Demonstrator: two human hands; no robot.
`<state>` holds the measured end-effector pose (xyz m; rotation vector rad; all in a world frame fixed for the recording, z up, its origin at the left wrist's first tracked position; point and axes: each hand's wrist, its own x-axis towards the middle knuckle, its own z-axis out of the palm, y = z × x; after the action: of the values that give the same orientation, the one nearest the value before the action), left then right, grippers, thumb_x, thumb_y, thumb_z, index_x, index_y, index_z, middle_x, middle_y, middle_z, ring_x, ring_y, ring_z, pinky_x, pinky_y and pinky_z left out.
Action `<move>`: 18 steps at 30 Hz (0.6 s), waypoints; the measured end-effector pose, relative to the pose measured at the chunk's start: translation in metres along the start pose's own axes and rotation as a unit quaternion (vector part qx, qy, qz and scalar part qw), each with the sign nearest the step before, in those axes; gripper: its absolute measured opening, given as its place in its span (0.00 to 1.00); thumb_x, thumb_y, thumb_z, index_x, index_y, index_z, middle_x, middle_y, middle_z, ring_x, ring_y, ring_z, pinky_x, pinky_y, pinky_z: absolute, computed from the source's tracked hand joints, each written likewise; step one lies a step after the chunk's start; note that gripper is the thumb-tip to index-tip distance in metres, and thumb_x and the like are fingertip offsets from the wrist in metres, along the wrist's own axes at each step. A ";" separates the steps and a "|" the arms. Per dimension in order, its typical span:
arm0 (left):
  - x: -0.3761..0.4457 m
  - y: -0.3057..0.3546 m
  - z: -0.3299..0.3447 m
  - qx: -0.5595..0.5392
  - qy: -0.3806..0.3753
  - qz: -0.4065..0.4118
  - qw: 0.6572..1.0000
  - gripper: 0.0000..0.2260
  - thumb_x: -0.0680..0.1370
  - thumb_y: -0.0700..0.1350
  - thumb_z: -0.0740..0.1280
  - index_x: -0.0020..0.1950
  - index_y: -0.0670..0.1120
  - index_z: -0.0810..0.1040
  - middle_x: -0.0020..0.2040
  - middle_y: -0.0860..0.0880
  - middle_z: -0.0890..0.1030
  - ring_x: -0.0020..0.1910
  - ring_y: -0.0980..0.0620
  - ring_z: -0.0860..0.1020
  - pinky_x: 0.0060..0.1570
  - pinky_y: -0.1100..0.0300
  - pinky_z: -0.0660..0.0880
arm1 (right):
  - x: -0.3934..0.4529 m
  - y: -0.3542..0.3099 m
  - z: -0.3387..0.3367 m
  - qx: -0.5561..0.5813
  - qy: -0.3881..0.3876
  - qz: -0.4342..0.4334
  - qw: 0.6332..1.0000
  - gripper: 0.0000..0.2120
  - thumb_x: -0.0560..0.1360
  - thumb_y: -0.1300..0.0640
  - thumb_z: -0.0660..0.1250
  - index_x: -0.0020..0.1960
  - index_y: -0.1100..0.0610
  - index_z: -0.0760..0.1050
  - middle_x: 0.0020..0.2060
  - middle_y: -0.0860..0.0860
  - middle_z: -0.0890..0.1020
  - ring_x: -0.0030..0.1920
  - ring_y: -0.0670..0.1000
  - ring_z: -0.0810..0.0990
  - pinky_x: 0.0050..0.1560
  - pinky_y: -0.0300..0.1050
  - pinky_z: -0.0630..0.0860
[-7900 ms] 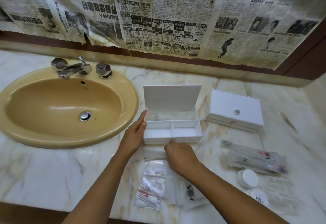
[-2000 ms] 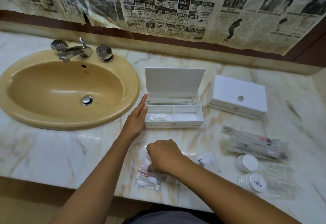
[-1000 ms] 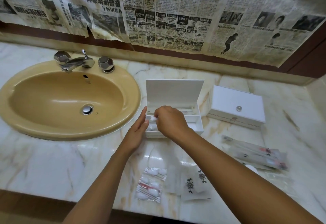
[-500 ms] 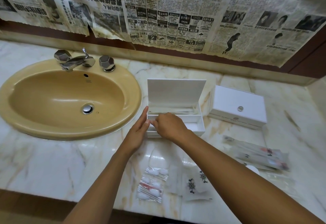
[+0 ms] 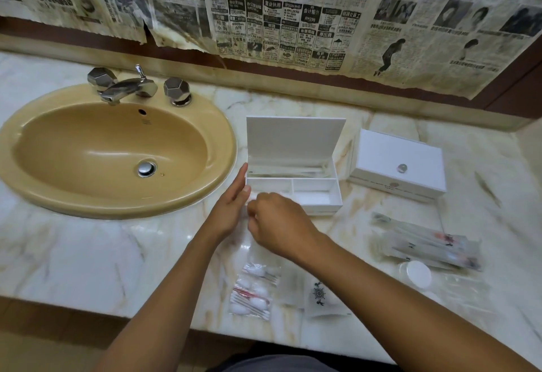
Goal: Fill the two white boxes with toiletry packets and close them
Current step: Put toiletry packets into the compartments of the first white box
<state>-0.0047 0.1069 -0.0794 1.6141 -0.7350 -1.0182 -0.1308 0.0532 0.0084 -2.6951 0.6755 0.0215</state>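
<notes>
Two white boxes stand on the marble counter (image 5: pixel 88 260). The open box (image 5: pixel 293 184) has its lid upright at the back and three compartments: one long at the back with long packets inside, and two small at the front. The closed box (image 5: pixel 396 163) stands just beside it on the right, with a small round knob on its lid.

Loose packets lie in three groups: a cotton packet (image 5: pixel 253 292) near the front edge, a flat packet with a dark emblem (image 5: pixel 321 298) just beside it, and several long packets (image 5: pixel 425 242) on the right, with a round white item (image 5: pixel 416 273) near them.

The left hand (image 5: pixel 231 210) is flat with straight fingers and touches the left wall of the open box. The right hand (image 5: pixel 281 222) is in front of the front left compartment, its fingers curled; something small and white shows at its fingertips, but I cannot tell whether they hold it.

The sink (image 5: pixel 117 149) is close on the left of the open box. Bare marble lies between the two boxes and the long packets.
</notes>
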 end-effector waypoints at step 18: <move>-0.005 0.007 -0.002 0.034 -0.014 -0.004 0.999 0.22 0.83 0.51 0.56 0.76 0.62 0.57 0.72 0.67 0.58 0.68 0.72 0.57 0.58 0.80 0.55 | -0.027 -0.001 0.062 -0.043 -0.128 -0.039 0.990 0.18 0.72 0.64 0.67 0.60 0.60 0.69 0.53 0.58 0.72 0.51 0.60 0.73 0.38 0.48 0.62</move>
<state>-0.0055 0.1102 -0.0708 1.6643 -0.7904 -1.0341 -0.1499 0.0881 -0.0461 -2.7314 0.4998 0.3790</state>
